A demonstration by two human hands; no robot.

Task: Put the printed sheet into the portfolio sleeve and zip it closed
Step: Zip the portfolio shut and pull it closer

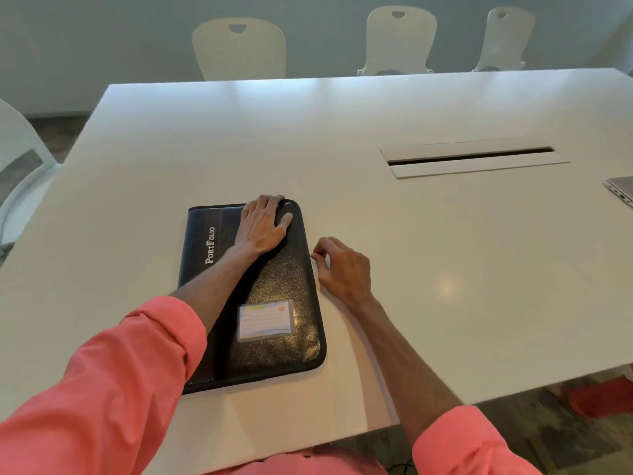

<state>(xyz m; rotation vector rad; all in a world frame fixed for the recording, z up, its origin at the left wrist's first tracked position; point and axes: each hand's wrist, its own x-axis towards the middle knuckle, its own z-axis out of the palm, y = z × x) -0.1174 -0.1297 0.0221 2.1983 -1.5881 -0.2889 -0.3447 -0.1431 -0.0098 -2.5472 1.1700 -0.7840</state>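
The left hand [262,225] lies flat and spread on the far end of the portfolio sleeve [274,286], palm down, fingers reaching to its far rounded corner. The right hand [342,265] sits just beside the sleeve's right edge, thumb and forefinger pressed together on a small metal zipper pull [312,256] about midway along that side, the other fingers curled in. Both forearms come out of rolled pink sleeves [102,382].

The portfolio sleeve is black and lies flat on the white bench [342,132], its long side running away from the person. A strip down its left side reads "PortFolio" [210,245], and a clear card pocket [266,320] holding a label sits near its close end. The printed sheet is not visible anywhere on the bench.

Farther out, a long cable slot [472,156] is set into the benchtop, the corner of a grey laptop [621,190] shows at the right edge, and white chairs [239,49] stand along the far side.
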